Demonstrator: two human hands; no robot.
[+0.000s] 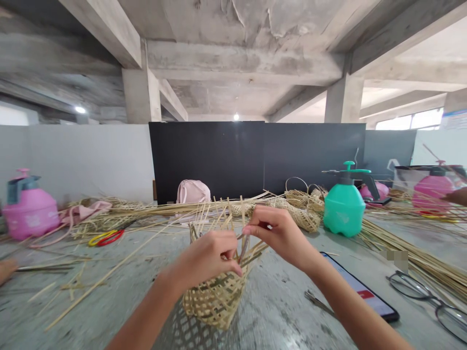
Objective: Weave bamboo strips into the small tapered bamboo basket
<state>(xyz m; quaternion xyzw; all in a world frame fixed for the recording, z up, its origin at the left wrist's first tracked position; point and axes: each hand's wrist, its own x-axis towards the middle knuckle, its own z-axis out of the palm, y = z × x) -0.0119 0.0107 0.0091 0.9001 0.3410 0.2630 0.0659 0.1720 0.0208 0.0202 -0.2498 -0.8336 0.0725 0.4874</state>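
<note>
While right hand [272,224], nearly closed, pinches thin strip [244,247], left hand [213,253] half-curls against basket [213,305], grip unclear.

Bright windows [430,118] at right, glowing lamps [80,110], latticed shadow [188,328] beside basket [213,301], soft, stretched edges

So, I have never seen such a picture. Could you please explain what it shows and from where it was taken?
No machine here: a person works bare-handed. One camera, worn on the person's head, looks forward and down. On the grey table is a partly woven basket with strips pointing up. The left hand is at its upper edge; whether it grips, I cannot tell. The right hand pinches a thin piece there, too blurred to name. Around them are a green spray bottle, a phone, glasses and red-and-yellow scissors.
</note>
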